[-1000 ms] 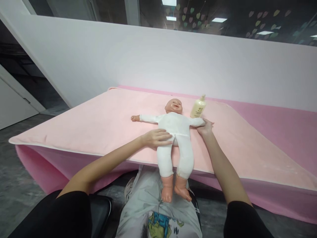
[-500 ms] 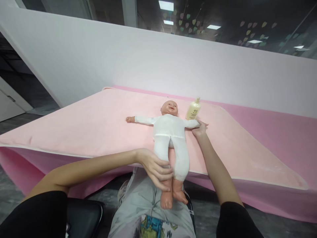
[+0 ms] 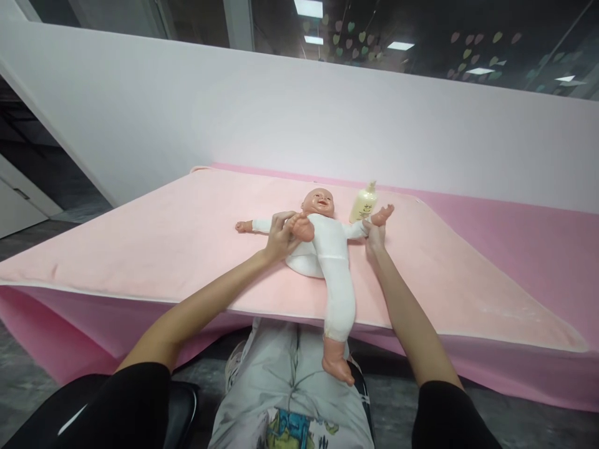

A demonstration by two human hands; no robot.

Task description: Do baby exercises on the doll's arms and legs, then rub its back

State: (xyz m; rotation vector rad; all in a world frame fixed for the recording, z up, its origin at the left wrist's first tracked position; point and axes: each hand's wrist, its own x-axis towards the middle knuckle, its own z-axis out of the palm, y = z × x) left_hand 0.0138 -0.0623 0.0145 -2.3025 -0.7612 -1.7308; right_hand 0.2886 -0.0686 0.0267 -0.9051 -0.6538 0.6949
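Doll (image 3: 331,243) face-up between the 2 hands (image 3: 278,238) (image 3: 375,238)

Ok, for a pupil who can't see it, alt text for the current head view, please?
A person's left hand holds one foot of a doll up over its body, while the right hand grips its arm. The doll lies face up on a pink cloth, its other leg past the edge, a bottle near its head.

Left hand (image 3: 279,239) curled, right hand (image 3: 375,238) gripping
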